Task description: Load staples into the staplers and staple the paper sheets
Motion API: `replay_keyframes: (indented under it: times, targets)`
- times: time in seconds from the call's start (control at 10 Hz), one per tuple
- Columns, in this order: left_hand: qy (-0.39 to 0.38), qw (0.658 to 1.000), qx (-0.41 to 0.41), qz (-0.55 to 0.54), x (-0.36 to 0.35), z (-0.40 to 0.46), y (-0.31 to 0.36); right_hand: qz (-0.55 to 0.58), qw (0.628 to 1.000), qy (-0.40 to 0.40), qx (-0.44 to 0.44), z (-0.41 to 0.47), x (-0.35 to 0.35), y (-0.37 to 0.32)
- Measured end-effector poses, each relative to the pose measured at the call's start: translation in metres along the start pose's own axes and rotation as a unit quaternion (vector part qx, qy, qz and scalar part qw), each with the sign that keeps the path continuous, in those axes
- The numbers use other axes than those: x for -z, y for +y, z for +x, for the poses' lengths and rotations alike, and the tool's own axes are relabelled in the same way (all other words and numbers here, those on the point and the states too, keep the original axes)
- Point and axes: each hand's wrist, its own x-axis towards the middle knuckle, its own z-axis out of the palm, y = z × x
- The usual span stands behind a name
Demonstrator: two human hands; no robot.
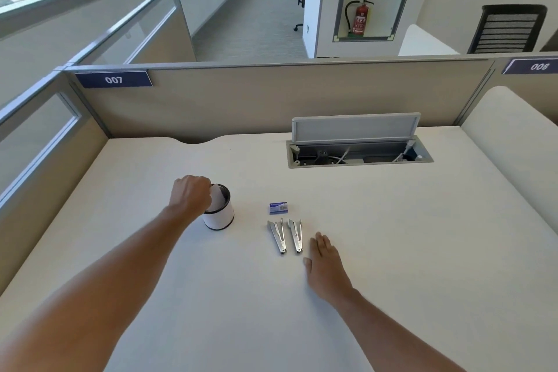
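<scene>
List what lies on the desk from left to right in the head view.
Left hand → cup holding rolled paper → staple box → left stapler → right stapler → right hand, flat on the desk.

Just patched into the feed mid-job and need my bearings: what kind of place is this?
Most likely an open-plan office cubicle: a white desk enclosed by beige partition panels, numbered desk labels 007 and 008, and an open cable hatch set into the desktop.
</scene>
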Motion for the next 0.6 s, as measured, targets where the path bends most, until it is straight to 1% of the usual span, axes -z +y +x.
replay_keyframes:
  times: [0.1,0.2,0.3,0.4,0.5,0.6]
  targets:
    - [-0.016,0.998,-0.013,0.054,-0.011,0.006,0.003,-0.01,1.0,-0.005,-0.003,0.001,-0.001,0.002]
    - [-0.029,0.996,-0.002,0.082,-0.02,0.007,0.004,-0.014,1.0,-0.006,-0.01,0.002,-0.001,0.002]
    - [-0.039,0.996,-0.001,0.086,-0.023,0.006,0.006,-0.007,1.0,-0.017,-0.006,-0.001,0.002,0.0]
    - [-0.021,0.997,0.001,0.071,-0.02,0.005,0.003,-0.012,1.0,0.013,0.011,-0.001,0.001,-0.001]
    - [0.103,0.995,-0.002,-0.004,-0.014,0.0,0.007,-0.03,0.999,0.013,0.011,0.0,0.001,-0.001]
    - [0.203,0.967,-0.061,-0.139,-0.018,-0.023,0.035,-0.035,0.998,0.042,0.017,0.004,-0.005,0.006]
